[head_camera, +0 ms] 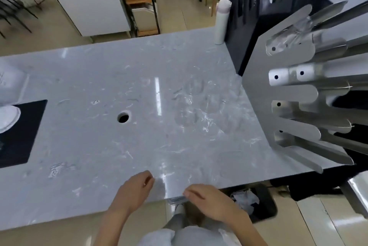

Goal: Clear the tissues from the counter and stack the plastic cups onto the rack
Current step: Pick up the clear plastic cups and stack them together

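While both hands hover at the near edge of the grey marbled stone counter [139, 90], neither grips anything. The left hand [135, 188] rests over the counter with fingers loosely curled; the right hand [211, 200] hangs just past the edge, fingers loosely bent and empty. Crumpled white tissues [246, 199] lie in the black bin [266, 204] on the floor, just right of the right hand. Clear plastic cups [294, 30] sit in the slotted silver metal rack [256, 86], well apart from both hands, at the counter's far right.
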Tool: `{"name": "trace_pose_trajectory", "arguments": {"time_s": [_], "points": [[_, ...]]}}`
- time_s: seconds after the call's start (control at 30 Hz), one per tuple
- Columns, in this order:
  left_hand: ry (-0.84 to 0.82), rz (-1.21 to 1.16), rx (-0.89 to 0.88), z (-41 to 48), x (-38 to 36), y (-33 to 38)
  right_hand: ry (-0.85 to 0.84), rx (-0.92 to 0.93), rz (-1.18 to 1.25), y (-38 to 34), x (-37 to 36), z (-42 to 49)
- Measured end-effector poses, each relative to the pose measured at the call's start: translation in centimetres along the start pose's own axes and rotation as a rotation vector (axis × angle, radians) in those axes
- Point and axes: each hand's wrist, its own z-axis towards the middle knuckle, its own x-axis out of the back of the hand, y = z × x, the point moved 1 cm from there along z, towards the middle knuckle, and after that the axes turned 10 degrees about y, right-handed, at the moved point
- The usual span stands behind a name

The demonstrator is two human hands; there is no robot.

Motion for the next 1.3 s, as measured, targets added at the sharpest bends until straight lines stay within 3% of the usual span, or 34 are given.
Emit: {"name": "trace_pose_trajectory", "arguments": {"time_s": [0.23, 0.4, 0.57, 0.73, 0.83, 0.93, 1.0, 1.07, 1.17, 1.23, 1.3], "points": [[0.008, 0.024, -0.073, 6.3, 1.6, 5.0, 0.294, -0.116, -0.045, 5.8, 9.8, 1.7], [0.076, -0.04, -0.088, 10.7, 3.2, 8.4, 0.266, -0.08, 0.075, 6.4, 16.0, 4.0], [0.144, -0.116, -0.108, 13.6, 4.1, 11.2, 0.266, 0.087, 0.22, 1.7, 18.3, 7.8], [0.294, -0.371, -0.123, 17.1, 2.8, 12.3, 0.196, 0.25, 0.038, -3.4, 17.9, 11.6], [0.248, -0.554, -0.087, 18.8, 1.4, 13.1, 0.234, 0.332, -0.04, -4.9, 16.8, 13.2], [0.166, -0.757, -0.077, 19.2, -0.1, 13.4, 0.315, 0.345, -0.106, -4.4, 15.5, 13.8], [0.202, -0.896, -0.06, 18.4, -0.1, 13.2, 0.364, 0.322, -0.083, -3.6, 14.8, 13.4], [0.234, -1.188, 0.066, 17.2, 0.3, 12.6, 0.405, 0.282, -0.065, -2.3, 14.0, 12.7], [0.033, -1.707, 0.189, 14.1, -0.3, 11.7, 0.401, 0.247, 0.182, -0.9, 12.7, 11.4], [-0.154, -1.791, 0.175, 11.4, -0.7, 12.2, 0.345, 0.224, 0.515, -0.3, 11.9, 10.5], [-0.228, -1.744, 0.154, 9.3, -1.5, 12.7, 0.314, 0.196, 0.716, 0.5, 11.5, 9.6]]}}
